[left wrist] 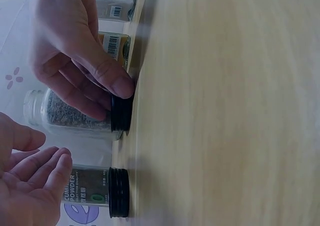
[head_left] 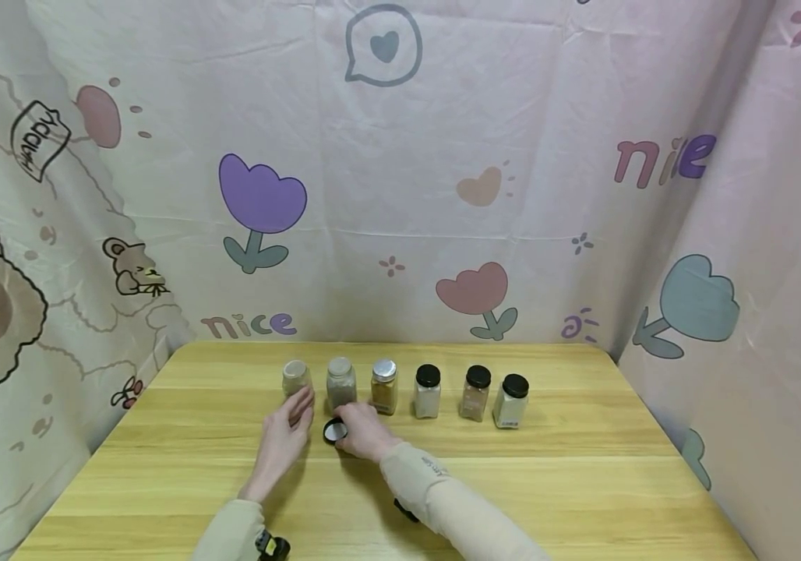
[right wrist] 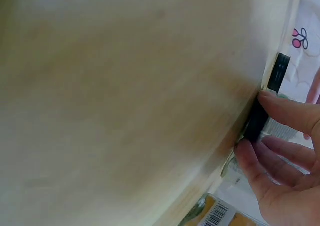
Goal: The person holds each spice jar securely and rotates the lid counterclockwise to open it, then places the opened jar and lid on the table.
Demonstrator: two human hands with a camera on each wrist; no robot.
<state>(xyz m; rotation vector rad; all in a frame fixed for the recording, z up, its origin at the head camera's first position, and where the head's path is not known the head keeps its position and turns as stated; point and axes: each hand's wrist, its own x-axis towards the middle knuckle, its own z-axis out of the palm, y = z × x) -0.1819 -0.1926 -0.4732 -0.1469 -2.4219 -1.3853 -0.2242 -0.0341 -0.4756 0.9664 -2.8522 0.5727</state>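
Observation:
My right hand (head_left: 367, 433) pinches a black screw lid (head_left: 335, 430) between thumb and fingers, low at the tabletop. The lid's white inside faces up. Right behind it stands an uncapped glass jar (head_left: 341, 382) of dark grains. My left hand (head_left: 285, 438) is beside the leftmost jar (head_left: 295, 374), also uncapped and labelled cumin powder. Its fingers are relaxed and overlap that jar in the left wrist view, with nothing held. A second black lid (left wrist: 119, 192) lies on the table before the cumin jar, hidden behind my left hand in the head view.
To the right in the same row stand a silver-topped jar (head_left: 384, 386) of yellow-brown contents and three black-capped jars, the nearest of them pale (head_left: 427, 391). A patterned curtain (head_left: 372, 195) rises behind the wooden table (head_left: 583, 499).

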